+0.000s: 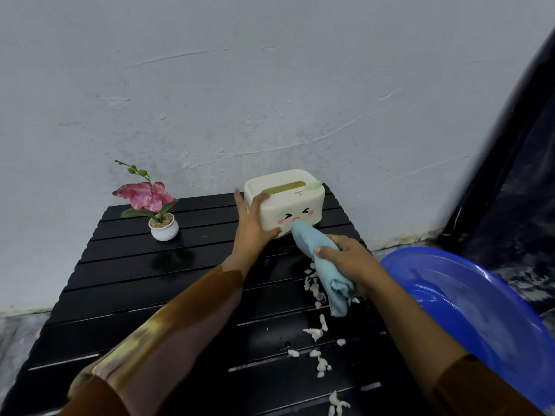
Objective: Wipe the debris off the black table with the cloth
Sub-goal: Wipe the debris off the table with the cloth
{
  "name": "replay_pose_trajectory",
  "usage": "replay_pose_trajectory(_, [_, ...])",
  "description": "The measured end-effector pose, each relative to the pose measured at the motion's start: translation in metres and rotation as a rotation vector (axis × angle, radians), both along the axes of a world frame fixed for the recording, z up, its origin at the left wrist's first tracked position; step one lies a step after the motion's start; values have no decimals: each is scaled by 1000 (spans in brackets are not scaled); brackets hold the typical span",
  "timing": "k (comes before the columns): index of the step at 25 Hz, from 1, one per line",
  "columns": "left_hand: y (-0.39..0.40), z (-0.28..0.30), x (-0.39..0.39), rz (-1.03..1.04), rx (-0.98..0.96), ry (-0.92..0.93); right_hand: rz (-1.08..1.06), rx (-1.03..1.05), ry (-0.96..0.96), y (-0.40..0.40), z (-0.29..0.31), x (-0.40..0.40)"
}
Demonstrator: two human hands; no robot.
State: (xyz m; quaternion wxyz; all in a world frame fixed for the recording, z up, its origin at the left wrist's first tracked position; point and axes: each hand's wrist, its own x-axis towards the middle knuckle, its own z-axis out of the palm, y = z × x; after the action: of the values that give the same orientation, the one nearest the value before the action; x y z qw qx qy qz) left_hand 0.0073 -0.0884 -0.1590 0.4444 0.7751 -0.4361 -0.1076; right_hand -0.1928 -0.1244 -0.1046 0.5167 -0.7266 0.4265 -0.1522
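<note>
A black slatted table (144,295) fills the lower middle of the view. Several white crumbs of debris (318,328) lie scattered along its right side, down to the near edge. My right hand (348,259) grips a rolled light-blue cloth (318,262). The cloth's far end touches the front of a cream tissue box (288,202), and its near end hangs over the debris. My left hand (255,223) clasps the left end of the tissue box at the table's far right, thumb on the box's front lower edge.
A small white pot with a pink artificial orchid (159,217) stands at the table's far left. A blue plastic basin (468,304) sits right beside the table on the right. A grey wall rises just behind the table.
</note>
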Motion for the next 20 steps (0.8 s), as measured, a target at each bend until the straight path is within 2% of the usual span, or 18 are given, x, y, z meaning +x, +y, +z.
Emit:
replay_pose_trajectory(5, [-12,12,16,-55,60,-16,-5,0,-12,-1,0,0])
replay_pose_trajectory(15, [-21,16,25,-9,-53,110,-50,38,-96,-29,6,10])
replay_pose_trajectory(18, [-15,34,46,9,-59,117,-67,-24,-100,-51,14,19])
replay_pose_trajectory(20, [-10,46,64,-6,-24,58,-67,-117,-60,-74,15,29])
